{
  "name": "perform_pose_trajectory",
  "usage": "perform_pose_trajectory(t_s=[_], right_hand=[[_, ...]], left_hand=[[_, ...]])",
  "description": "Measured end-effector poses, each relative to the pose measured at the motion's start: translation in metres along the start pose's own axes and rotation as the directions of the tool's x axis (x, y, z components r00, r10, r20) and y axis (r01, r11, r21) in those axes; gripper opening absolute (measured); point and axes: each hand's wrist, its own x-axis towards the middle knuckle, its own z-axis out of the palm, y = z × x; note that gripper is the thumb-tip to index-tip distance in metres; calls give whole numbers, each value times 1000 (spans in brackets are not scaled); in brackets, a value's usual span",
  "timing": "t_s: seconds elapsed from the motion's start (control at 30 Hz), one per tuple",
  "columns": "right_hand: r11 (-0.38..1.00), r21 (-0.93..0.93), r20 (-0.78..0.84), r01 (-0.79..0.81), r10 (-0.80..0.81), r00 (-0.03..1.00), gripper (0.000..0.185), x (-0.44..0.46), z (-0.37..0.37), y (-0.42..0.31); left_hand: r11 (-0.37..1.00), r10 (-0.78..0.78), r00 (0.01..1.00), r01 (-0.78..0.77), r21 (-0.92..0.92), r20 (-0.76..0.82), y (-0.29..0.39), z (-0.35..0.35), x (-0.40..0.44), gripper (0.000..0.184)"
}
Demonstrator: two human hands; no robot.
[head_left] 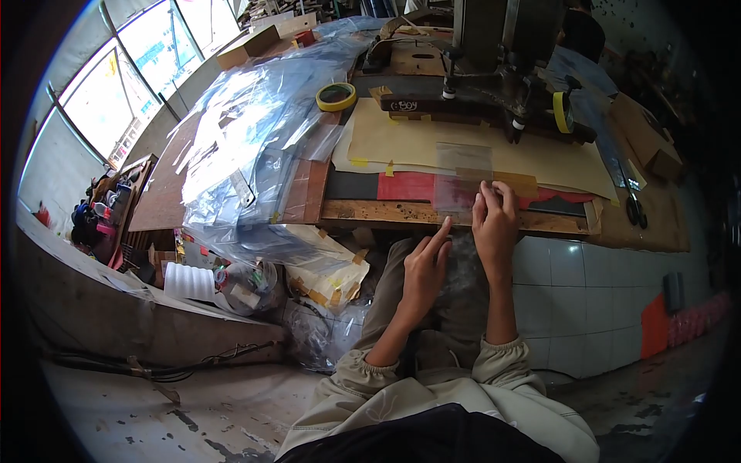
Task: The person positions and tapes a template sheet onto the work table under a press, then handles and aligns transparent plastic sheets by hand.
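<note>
A small clear plastic sheet (455,193) lies over the red strip (405,186) and tan card (363,147) at the bench's front edge. My right hand (495,220) is at the sheet's right side, fingers bent and close together; what lies between the fingertips is too small to make out. Just below the sheet's lower edge is my left hand (426,270), its index finger stretched out and nothing visible in it. Behind the card stands a machine (494,85) with a dark horizontal bar (432,106).
Clear plastic sheets (247,139) cover the bench's left side, with a yellow tape roll (336,96) beside them. Another tape roll (563,113) hangs near the bar's right end. Black scissors (636,210) lie at the right. Part of another person (583,32) shows at the back.
</note>
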Motion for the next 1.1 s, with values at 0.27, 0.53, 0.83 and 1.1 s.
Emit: perform_pose_trajectory(t_s=[0.27, 0.53, 0.83, 1.1], right_hand=[[1000, -23, -5, 16, -16, 1000, 23, 0, -1, -1], [1000, -29, -5, 8, -8, 1000, 23, 0, -1, -2], [1000, -10, 0, 6, -6, 1000, 23, 0, -1, -1], [1000, -15, 6, 4, -4, 1000, 23, 0, -1, 0]], left_hand=[[1000, 8, 1000, -8, -15, 2, -1, 0, 0, 48], [998, 53, 999, -53, -18, -9, -3, 0, 0, 49], [1000, 17, 1000, -17, -6, 7, -1, -1, 0, 49], [999, 42, 999, -42, -18, -14, -3, 0, 1, 49]])
